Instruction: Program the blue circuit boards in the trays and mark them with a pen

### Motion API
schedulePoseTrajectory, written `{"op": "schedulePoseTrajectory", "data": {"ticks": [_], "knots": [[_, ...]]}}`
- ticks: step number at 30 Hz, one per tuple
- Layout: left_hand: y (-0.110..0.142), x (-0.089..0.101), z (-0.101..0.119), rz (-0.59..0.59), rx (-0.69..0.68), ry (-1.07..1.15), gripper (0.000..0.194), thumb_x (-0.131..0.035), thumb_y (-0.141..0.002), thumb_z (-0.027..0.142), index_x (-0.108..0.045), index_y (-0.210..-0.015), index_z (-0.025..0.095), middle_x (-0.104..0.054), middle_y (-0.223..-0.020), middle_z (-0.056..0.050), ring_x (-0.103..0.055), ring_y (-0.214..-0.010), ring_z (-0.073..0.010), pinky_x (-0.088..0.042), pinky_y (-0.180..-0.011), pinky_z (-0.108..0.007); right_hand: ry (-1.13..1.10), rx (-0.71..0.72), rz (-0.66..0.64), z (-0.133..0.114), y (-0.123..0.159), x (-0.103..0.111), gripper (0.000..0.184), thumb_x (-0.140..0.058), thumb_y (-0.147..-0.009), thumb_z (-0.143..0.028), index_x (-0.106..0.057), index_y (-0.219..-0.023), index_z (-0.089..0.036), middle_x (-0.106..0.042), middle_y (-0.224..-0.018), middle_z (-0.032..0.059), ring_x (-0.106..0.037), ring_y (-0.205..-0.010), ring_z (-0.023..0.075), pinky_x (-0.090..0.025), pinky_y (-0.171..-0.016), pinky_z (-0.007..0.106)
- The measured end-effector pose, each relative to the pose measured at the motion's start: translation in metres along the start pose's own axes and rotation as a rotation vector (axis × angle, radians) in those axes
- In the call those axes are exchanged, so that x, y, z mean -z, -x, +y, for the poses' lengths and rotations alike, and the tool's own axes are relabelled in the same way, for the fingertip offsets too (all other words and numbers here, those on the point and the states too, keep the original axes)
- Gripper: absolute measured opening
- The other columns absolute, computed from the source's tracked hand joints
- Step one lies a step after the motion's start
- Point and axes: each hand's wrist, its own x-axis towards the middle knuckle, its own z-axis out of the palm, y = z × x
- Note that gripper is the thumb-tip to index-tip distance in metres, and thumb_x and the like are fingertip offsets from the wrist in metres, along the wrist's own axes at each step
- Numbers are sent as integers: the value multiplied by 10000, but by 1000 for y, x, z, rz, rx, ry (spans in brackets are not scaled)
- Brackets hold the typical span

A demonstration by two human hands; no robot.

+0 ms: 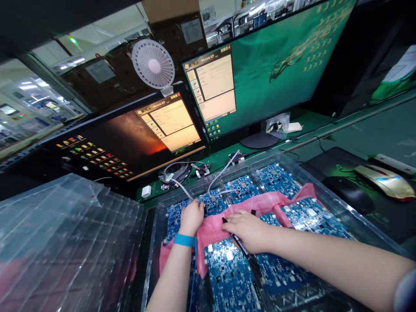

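Blue circuit boards [230, 277] lie in rows in a clear acrylic tray [312, 184], beneath a strip of pink antistatic film [211, 234]. They look light and stiff but fragile across their components, so their bare edges seem the best place to take hold. The right hand [247, 232] closes around a black pen-like tool [241, 245] over the film. The left hand [191, 218] rests curled on a board near white cables [224, 173]; any grip is impossible to tell.

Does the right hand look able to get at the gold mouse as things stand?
Probably, though not directly: the right hand holds a black pen-like tool, and the clear tray's rim lies between it and the gold mouse.
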Motion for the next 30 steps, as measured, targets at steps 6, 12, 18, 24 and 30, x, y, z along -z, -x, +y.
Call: {"op": "schedulePoseTrajectory", "data": {"ticks": [6, 12, 18, 24, 30], "knots": [[3, -3, 5, 32, 19, -25, 278, -359, -824, 317, -591, -770, 172, -635, -851, -67, -569, -843, -201, -374, -747, -283, 0, 7, 13, 1, 0, -2, 474, -534, -640, -211, -474, -1110, -192, -507, -1146, 85, -431, -1066, 220, -278, -886, 358], [7, -5, 9, 55, 33, -33, 263, -387, -809, 318, -612, -796, 180, -633, -872, -60, -553, -878, -200, -369, -785, -287, 12, 3, 13, 1, 0, -2, 448, -554, -633, -217, -494, -1075, -183, -541, -1079, 79, -451, -1028, 212, -286, -869, 344], [10, -7, 8, 83, 30, -12, 269, -391, -817, 310, -628, -818, 181, -628, -909, -58, -544, -904, -191, -357, -821, -283, 23, 21, 29, 0, 1, -1, 442, -553, -636, -216, -493, -1073, -188, -539, -1074, 74, -456, -1012, 211, -291, -865, 341], [10, -7, 7, 99, 4, -3, 293, -376, -825, 309, -631, -799, 169, -627, -891, -69, -545, -893, -188, -344, -837, -294, 3, 22, 36, 0, 0, -1, 431, -551, -641, -215, -499, -1067, -184, -540, -1073, 78, -459, -1004, 212, -294, -857, 343], [13, -2, 4, 78, -60, -6, 316, -339, -841, 315, -633, -815, 200, -627, -931, -41, -527, -936, -184, -308, -886, -326, -22, 22, 26, 2, 1, -1, 447, -545, -647, -213, -494, -1090, -183, -521, -1115, 88, -437, -1047, 225, -281, -880, 364]]}}
